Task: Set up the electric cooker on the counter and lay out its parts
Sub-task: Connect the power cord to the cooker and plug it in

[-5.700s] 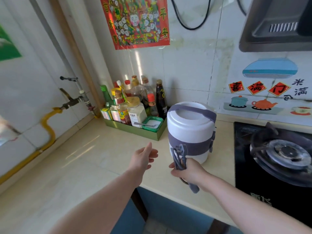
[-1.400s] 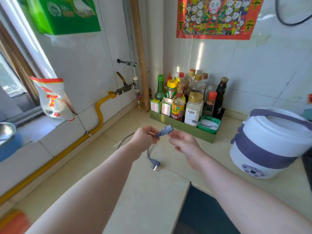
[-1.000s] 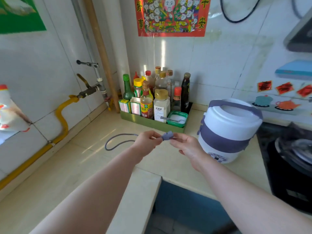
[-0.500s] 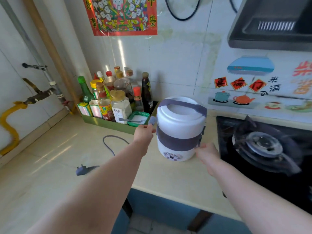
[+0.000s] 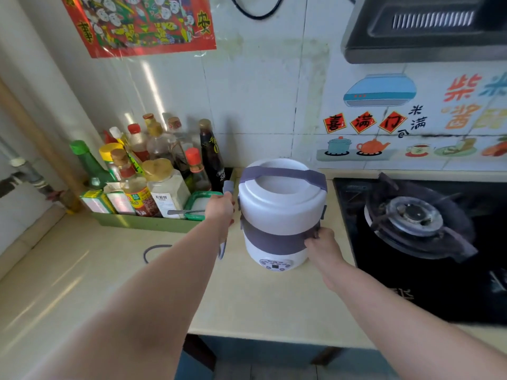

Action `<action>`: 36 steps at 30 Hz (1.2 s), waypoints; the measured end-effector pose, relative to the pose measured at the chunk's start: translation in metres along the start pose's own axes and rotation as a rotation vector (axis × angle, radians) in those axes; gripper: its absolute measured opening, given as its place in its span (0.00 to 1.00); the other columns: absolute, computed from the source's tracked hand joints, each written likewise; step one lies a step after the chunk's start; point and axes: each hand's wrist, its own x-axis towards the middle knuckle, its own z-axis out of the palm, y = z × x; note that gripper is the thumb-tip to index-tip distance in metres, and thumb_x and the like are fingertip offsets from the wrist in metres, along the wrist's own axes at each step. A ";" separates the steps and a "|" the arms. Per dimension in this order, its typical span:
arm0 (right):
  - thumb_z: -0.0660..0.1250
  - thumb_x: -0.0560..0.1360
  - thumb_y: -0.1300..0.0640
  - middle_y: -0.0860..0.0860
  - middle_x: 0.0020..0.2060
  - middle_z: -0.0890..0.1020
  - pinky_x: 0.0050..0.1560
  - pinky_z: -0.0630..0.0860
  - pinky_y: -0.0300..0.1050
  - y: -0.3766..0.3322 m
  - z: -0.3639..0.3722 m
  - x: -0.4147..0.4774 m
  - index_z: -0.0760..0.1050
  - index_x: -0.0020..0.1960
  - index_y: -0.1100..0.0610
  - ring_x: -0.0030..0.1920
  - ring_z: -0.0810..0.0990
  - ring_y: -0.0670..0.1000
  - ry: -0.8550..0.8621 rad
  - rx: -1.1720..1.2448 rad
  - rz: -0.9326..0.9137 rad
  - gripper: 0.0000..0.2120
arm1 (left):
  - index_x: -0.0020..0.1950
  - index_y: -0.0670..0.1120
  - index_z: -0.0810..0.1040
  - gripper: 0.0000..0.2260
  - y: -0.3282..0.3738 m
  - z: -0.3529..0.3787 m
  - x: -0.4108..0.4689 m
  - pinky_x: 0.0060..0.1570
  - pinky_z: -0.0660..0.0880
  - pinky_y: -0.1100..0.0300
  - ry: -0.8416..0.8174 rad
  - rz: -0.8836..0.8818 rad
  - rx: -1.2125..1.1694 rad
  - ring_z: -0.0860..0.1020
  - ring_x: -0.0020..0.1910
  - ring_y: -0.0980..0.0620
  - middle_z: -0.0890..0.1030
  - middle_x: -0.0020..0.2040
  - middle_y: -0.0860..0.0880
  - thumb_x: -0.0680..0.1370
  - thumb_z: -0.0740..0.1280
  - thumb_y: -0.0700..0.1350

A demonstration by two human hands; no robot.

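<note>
From the head camera, the electric cooker [image 5: 281,215], a white cylinder with a grey band round its middle and a grey handle lying across its lid, stands upright on the pale counter [image 5: 82,283] with its round control panel facing the person. To the cooker's left, the left hand [image 5: 220,208] is closed around the grey connector end of the power cord [image 5: 228,187], the plug tip sticking up above the fingers just beside the cooker's upper left side (whether it touches the body cannot be told). The rest of the cord hangs below that wrist and shows again as a grey loop lying on the counter further left of the cooker. On the cooker's right, the right hand [image 5: 319,241] is pressed against the grey band, fingers curled onto the side clip there. Behind and left of the cooker sits a green tray [image 5: 142,223] crowded with sauce bottles and jars, plus a small green-rimmed dish of white powder. Right of the cooker lies a black gas hob [image 5: 417,220]; above that, a range hood [image 5: 428,26].
</note>
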 end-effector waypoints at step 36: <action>0.48 0.80 0.39 0.51 0.49 0.79 0.45 0.73 0.46 -0.056 -0.032 0.018 0.71 0.67 0.52 0.42 0.76 0.49 -0.105 0.393 0.159 0.26 | 0.45 0.44 0.75 0.14 -0.045 0.007 -0.037 0.40 0.67 0.56 0.037 -0.016 -0.076 0.81 0.48 0.39 0.84 0.50 0.41 0.79 0.55 0.51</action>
